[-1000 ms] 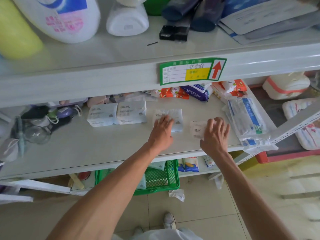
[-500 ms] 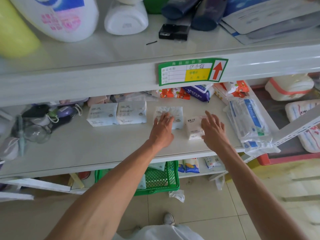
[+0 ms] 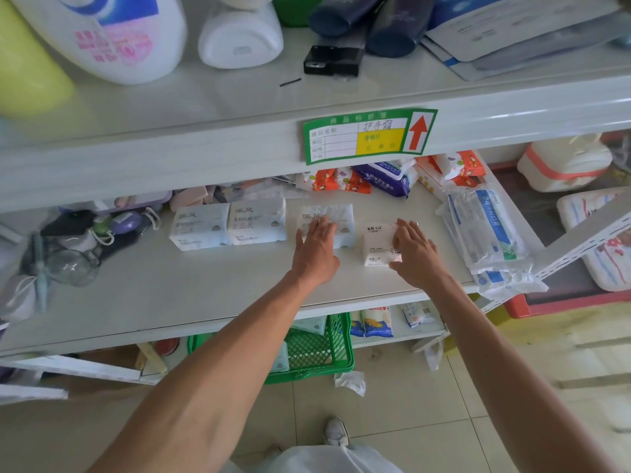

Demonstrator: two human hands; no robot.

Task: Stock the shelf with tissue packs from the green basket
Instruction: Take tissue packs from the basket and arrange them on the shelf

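Placing step: left hand (image 3: 316,249) flat on third tissue pack (image 3: 326,224), right hand (image 3: 411,252) open beside small pack (image 3: 379,244); next, back to green basket (image 3: 317,349), lower centre.

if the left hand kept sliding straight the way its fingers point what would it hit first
Probably the orange wet-wipe packets at the shelf's back, past the tissue pack under the left hand; depth is uncertain.

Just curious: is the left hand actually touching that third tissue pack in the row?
Touching. The head view shows the left hand lying flat on the third tissue pack, fingers covering its front.
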